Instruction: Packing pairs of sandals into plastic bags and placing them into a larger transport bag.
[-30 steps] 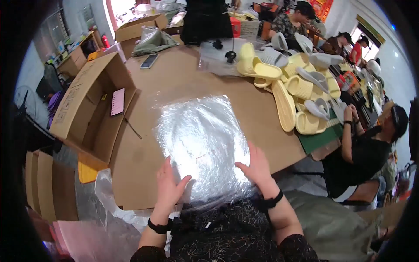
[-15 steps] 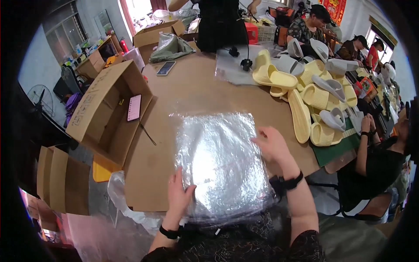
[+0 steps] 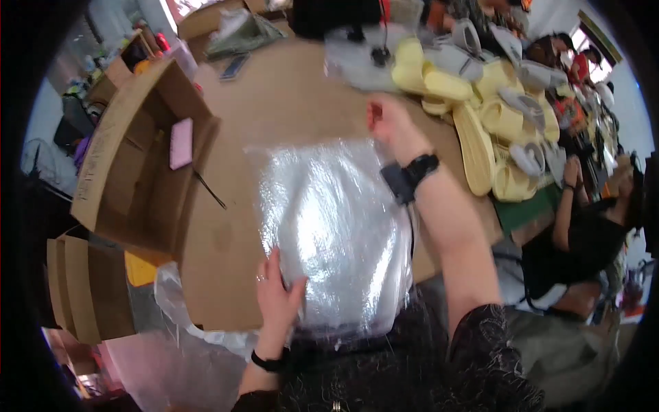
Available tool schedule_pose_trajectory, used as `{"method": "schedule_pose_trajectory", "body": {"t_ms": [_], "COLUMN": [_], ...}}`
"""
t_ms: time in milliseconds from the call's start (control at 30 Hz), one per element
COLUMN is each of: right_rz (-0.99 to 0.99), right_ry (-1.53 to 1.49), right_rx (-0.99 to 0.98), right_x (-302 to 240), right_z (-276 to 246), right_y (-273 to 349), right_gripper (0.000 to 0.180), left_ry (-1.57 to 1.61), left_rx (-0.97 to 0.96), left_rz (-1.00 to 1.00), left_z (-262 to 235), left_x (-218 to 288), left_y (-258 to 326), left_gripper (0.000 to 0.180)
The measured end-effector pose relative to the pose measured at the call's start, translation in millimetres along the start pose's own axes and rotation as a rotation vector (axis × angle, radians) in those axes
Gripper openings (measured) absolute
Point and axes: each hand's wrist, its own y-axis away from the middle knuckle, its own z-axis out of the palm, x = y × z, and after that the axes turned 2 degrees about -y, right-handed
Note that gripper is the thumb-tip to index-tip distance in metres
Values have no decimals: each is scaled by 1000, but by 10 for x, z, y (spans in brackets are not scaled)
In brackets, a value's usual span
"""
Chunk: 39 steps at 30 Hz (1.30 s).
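Note:
A stack of clear, shiny plastic bags (image 3: 336,233) lies flat on the brown table in front of me. My left hand (image 3: 278,292) rests open on the stack's lower left edge, thumb and fingers apart. Beyond the stack's upper right corner, my right hand (image 3: 391,123) is raised with its fingers curled in, and I see nothing between them. A dark device on a wristband (image 3: 410,177) sits on my right wrist. Closest to that hand is a pile of yellow and grey slide slippers (image 3: 473,147) on the right.
At left, an open cardboard box (image 3: 130,165) lies on its side with a pink phone (image 3: 181,143) at its opening. Another phone (image 3: 233,66) lies farther back. A green mat (image 3: 528,211) is under the slippers. A person in black (image 3: 583,233) sits at right.
My right hand has moved up and away from the bags' right edge, and its fingers have curled in. My left hand stays on the stack. The whole view has shifted.

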Motion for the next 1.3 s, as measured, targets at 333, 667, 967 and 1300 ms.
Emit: {"method": "schedule_pose_trajectory", "body": {"t_ms": [333,667,967,1300], "right_rz": [-542,-500,-483,-519], "right_ry": [775,1680,1686,1326], "right_rx": [1,51,-42,83], "right_x": [-1803,-1631,-365,-105], "right_z": [-176,-863,-501,-512], "right_y": [2767,4106,3458,1920], "right_gripper": [12,16,23,34], "left_ry": [131,-66,-93,-17], "left_rx": [70,125,148,93], "left_rz": [-47,52,114,0], "left_z": [136,139,181,165], "left_x": [-43,-34,-240,-141], "left_y": [3,12,-58,-6], "left_gripper": [74,66,71,77]}}
